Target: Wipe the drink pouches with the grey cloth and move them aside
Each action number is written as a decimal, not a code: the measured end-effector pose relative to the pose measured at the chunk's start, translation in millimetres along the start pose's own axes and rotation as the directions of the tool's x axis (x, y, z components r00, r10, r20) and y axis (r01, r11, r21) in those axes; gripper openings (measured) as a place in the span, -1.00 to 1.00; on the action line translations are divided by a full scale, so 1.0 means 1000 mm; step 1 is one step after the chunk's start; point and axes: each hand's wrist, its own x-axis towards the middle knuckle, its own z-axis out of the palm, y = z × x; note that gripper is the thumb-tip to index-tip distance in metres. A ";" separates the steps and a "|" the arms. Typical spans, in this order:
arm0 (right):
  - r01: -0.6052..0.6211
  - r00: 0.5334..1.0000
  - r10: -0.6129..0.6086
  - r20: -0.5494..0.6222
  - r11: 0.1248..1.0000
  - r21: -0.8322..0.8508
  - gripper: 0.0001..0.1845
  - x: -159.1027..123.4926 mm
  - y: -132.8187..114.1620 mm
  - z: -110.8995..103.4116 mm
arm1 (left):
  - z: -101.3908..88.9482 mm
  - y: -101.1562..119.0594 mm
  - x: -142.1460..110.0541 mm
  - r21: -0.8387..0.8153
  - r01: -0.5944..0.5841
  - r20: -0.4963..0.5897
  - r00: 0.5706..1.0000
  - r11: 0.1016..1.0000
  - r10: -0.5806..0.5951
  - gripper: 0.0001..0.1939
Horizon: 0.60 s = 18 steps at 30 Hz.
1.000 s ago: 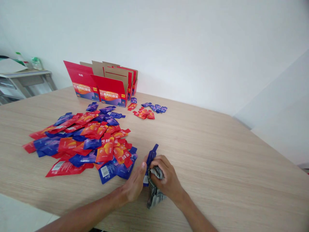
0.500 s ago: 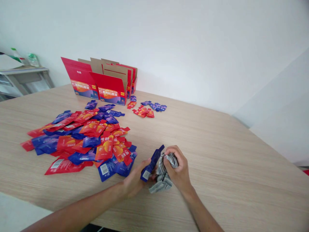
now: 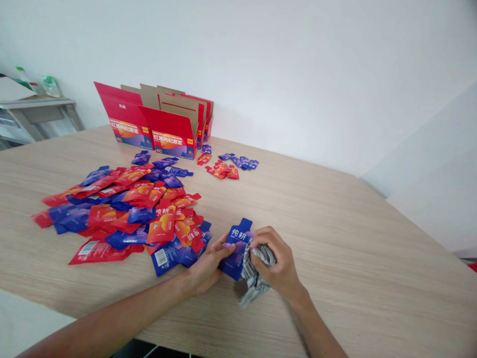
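Between thumb and fingers, my left hand [image 3: 209, 263] grips a blue pouch [image 3: 235, 253], its printed front facing up and its narrow spout end pointing away from me. My right hand [image 3: 278, 261] is closed around a crumpled grey striped cloth [image 3: 255, 278], which presses against the right side of the pouch. A loose end of the cloth hangs below the fingers. Left of my hands lies a large heap of red and blue pouches [image 3: 162, 223], overlapping in several directions.
Open red cardboard boxes [image 3: 173, 141] stand at the back left of the wooden table [image 3: 335, 258]. Beside them lie small groups of blue pouches [image 3: 244, 162] and red pouches [image 3: 221, 170]. A side table [image 3: 40, 107] with bottles stands at the far left, and a white wall rises behind.
My left hand has turned the pouch from edge-on to its printed front. The cloth in my right hand has shifted slightly right, staying against the pouch.
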 end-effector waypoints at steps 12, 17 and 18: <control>0.092 0.933 0.004 0.360 0.965 -0.247 -0.68 -0.008 -0.002 0.030 | -0.006 -0.019 0.004 -0.082 -0.019 -0.171 0.985 0.996 0.004 -0.57; 0.163 0.904 -0.056 0.424 0.961 -0.222 -0.66 -0.010 -0.010 0.033 | -0.006 -0.013 0.005 -0.070 -0.011 -0.232 0.973 0.997 -0.005 -0.62; 0.149 0.915 -0.043 0.402 0.960 -0.237 -0.66 -0.010 -0.010 0.033 | -0.006 -0.013 0.004 -0.059 -0.005 -0.212 0.977 0.998 -0.008 -0.62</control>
